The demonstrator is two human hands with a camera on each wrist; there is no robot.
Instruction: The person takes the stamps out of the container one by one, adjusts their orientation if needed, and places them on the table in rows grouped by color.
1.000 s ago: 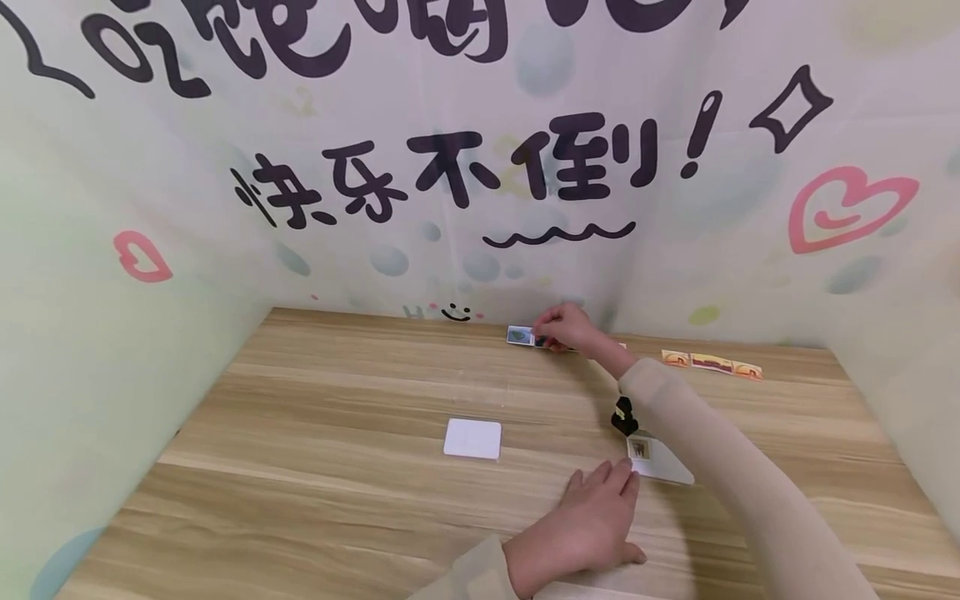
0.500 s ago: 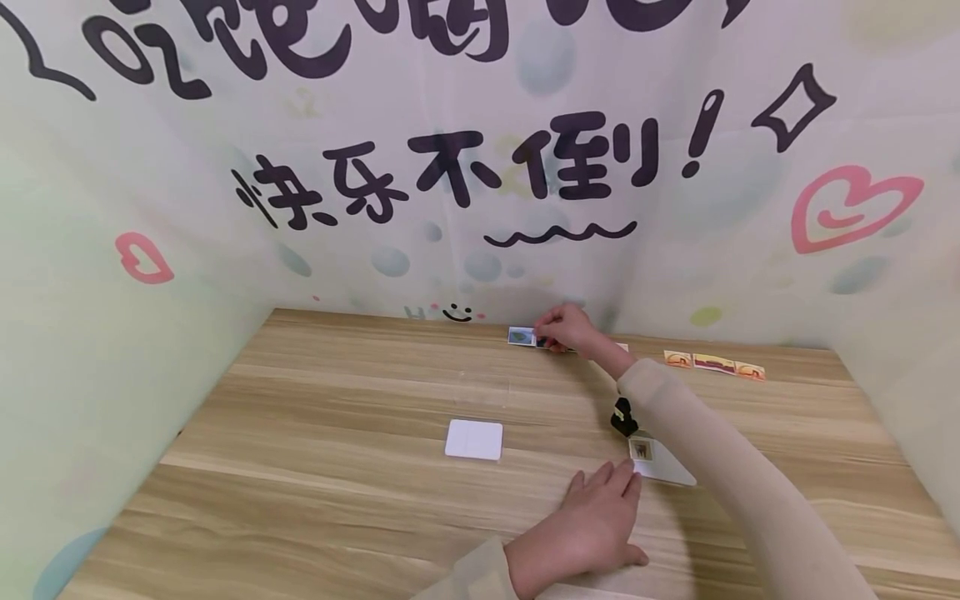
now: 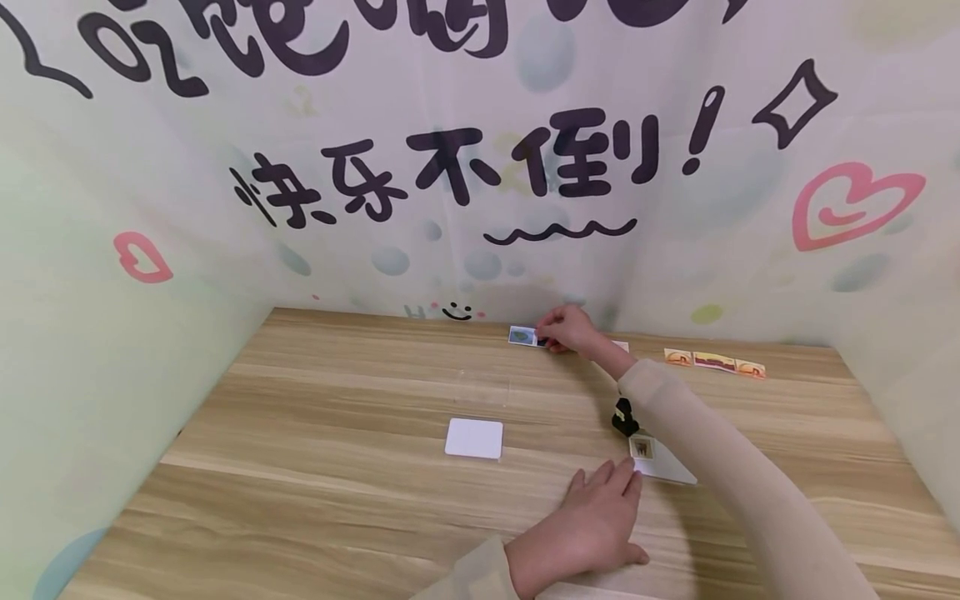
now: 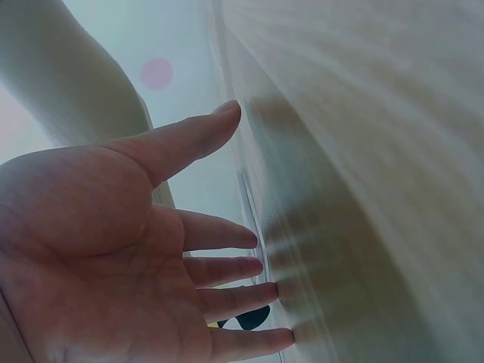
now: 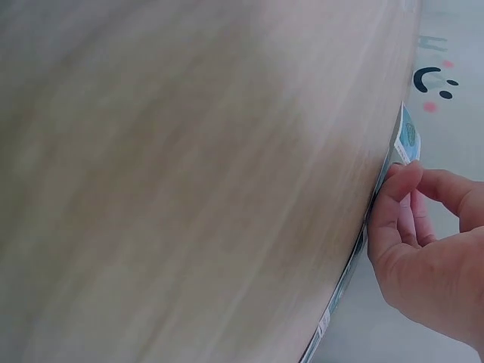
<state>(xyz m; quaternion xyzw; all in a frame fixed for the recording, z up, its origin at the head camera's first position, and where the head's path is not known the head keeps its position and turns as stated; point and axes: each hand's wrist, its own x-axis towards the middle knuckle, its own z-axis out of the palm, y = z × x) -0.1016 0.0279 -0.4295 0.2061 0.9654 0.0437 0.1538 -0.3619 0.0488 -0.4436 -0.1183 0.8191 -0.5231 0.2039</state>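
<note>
Blue and white paper, by the look of it: a thin picture strip (image 3: 522,336) at the far edge of the tabletop (image 3: 300,450), just in front of the printed backdrop (image 3: 420,250). Its left end shows a pale blue panel with a green patch inside a white border; a darker part begins beside it, then the right hand (image 3: 567,329) and forearm cover most of the rest. Cannot tell whether it is one piece or several panels side by side. Right wrist view: blue end stands tilted up from the wood, remainder nearly edge-on. Handling, estimated: very light, flexible, easily creased or torn, perhaps a little slick if coated; lying flat, it would give fingertips little to catch. Best hold: a light thumb-and-finger pinch at a raised edge, clear of the printed face. State of hands: right has thumb and index tips brought together on the strip near its left end, other fingers bent; left hand (image 3: 577,525) lies with fingers extended and spread, grasping nothing, fingertips at the near edge of a white sheet (image 3: 667,467) bearing a small brown picture (image 3: 642,448). An orange three-panel strip (image 3: 715,362) lies farther right, apart from the blue one.
</note>
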